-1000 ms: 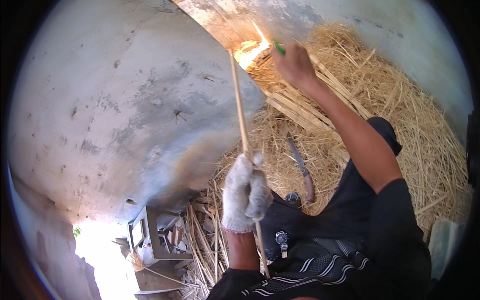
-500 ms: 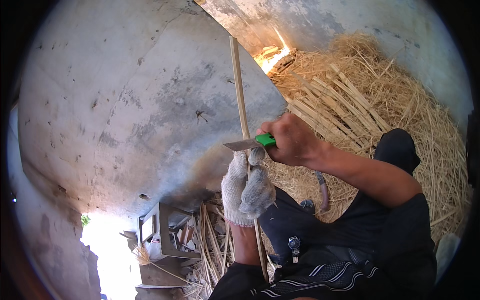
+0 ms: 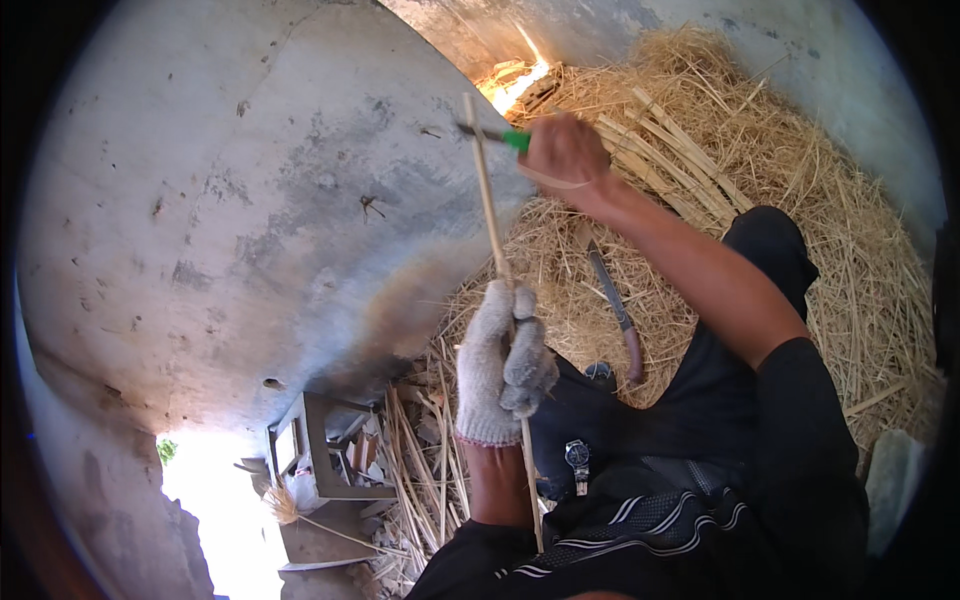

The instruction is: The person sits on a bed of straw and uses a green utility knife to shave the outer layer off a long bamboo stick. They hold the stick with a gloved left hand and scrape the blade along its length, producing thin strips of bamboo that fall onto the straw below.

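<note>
A small open grey box [image 3: 320, 450] sits low left of the person's lap, on the ground by the wall; it holds pale scraps and bits, too small to tell apart. Loose thin strips [image 3: 420, 470] lie piled against and beside it.

The left hand [image 3: 500, 365] wears a knitted white glove, coarse and grubby, and its fingers are wrapped tight round a stick [image 3: 492, 225]. The stick is long, thin, straight and pale tan, smooth like split bamboo. It runs from the lap up through the gloved fist and ends near the top of the view, in front of the wall.

The right hand [image 3: 565, 155] is bare and blurred. Its fingers are closed round the green handle of a knife [image 3: 495, 135], whose dull grey blade lies across the stick close to its upper end, touching it.

A second knife [image 3: 615, 310], long and slightly curved with a reddish-brown handle, lies on the straw [image 3: 760, 150] between the stick and the right forearm. The straw is dry, yellow and tangled, heaped over the ground to the right, with thicker flat canes [image 3: 670, 160] lying on it beyond the right hand.

The wall [image 3: 230, 200] is rough grey concrete, stained and pitted. A wristwatch [image 3: 577, 458] with a metal case rests on the dark lap.
</note>
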`<state>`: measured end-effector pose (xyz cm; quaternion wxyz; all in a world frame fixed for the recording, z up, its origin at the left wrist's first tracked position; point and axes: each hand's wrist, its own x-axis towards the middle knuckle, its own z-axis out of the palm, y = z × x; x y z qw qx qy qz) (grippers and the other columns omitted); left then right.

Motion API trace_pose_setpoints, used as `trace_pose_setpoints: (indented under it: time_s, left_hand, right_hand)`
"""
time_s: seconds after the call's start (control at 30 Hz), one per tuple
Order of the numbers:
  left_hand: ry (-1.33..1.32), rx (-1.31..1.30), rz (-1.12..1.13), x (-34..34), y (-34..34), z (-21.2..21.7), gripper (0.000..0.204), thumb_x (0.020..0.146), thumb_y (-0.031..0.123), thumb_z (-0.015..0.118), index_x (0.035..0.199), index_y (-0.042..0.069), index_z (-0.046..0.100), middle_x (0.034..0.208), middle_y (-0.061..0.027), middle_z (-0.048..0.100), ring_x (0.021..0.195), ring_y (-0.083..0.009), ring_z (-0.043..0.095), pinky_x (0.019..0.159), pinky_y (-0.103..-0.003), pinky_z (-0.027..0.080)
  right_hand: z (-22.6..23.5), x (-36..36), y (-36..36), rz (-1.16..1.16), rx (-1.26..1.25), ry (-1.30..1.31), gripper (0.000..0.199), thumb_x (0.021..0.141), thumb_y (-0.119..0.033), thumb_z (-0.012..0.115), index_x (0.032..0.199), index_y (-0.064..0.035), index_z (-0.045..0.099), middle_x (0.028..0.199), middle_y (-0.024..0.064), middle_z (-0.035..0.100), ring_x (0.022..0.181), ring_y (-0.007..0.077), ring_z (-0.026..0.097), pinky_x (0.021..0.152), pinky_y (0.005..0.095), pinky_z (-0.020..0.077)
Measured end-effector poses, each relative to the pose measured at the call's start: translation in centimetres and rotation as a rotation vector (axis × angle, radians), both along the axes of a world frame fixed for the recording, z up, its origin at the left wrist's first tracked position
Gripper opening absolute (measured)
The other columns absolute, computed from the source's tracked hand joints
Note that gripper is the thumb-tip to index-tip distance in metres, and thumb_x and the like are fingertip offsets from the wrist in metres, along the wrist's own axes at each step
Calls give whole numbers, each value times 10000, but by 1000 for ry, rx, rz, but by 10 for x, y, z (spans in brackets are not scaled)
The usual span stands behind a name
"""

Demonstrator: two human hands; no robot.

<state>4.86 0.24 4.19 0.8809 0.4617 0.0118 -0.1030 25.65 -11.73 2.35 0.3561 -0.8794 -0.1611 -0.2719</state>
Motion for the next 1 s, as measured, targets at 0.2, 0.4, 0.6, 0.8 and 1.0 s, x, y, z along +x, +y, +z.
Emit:
trace_pose_setpoints:
  time_s: [0.2,0.4,0.6,0.8,1.0]
  left_hand:
    - [128,214,-193,-33,-23,-11,291,1029,314,456,887,72,534,424,13,403,250,-76,318,222,-219,251]
    - [13,-194,-117,-11,35,-10,350,1035,401,411,861,115,514,431,-16,421,247,-103,347,234,-241,317]
    - [-15,-116,16,-4,39,8,343,1031,405,410,873,118,509,420,-10,383,236,-120,297,235,-250,254]
    - [-32,237,186,-5,21,14,342,999,423,493,874,105,509,423,-6,376,250,-110,304,244,-241,246]
    - [12,384,238,-11,12,10,345,984,431,513,874,104,511,445,-5,401,265,-102,317,251,-231,232]
  right_hand:
    - [-9,72,-64,-328,96,327,392,963,-280,472,756,-15,674,622,79,590,492,152,575,352,278,356]
    - [0,25,-18,147,164,199,299,904,-207,509,652,-73,600,487,23,496,394,115,443,329,311,306]
    - [2,-79,27,497,51,-203,244,832,-146,576,605,-58,568,422,55,472,364,207,480,369,380,390]
    - [-17,-75,24,348,109,-375,173,770,-130,611,626,-37,589,452,148,516,456,348,593,500,457,505]
    - [-12,-63,21,298,107,-316,128,738,-160,642,648,-68,640,542,169,610,511,334,642,521,428,529]
